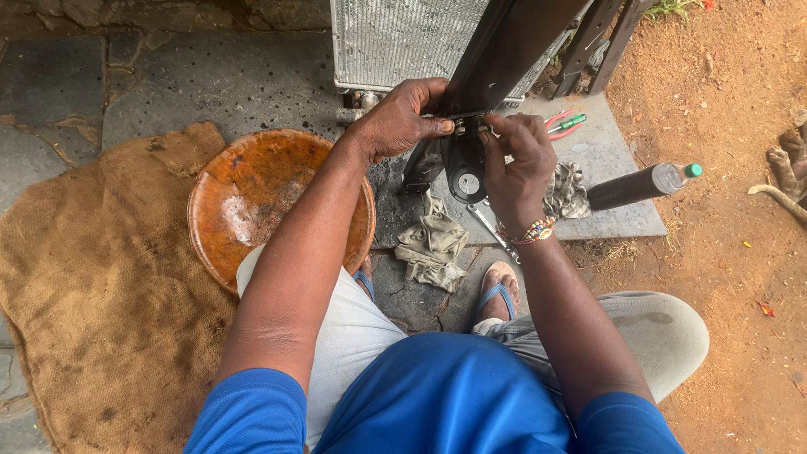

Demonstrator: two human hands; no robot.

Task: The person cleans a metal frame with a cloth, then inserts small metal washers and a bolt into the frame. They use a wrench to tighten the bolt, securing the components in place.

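My left hand (pixel 402 118) grips the lower edge of a dark metal bracket (pixel 504 46) that leans against a silver finned radiator (pixel 395 38). My right hand (pixel 517 160) pinches a small bolt or nut (pixel 477 128) on the bracket's bottom end, fingertips closed on it. Just below sits a black round fitting (pixel 465 176). A beaded bracelet is on my right wrist. A metal wrench (pixel 487 223) lies on the slab under my right hand.
A rusty orange metal bowl (pixel 244 202) rests on burlap sacking (pixel 92 286) at left. Dirty rags (pixel 433 244) lie on the stone slab. Red and green handled tools (pixel 567 124) and a dark bottle with green cap (pixel 643 183) lie at right. Bare dirt is beyond.
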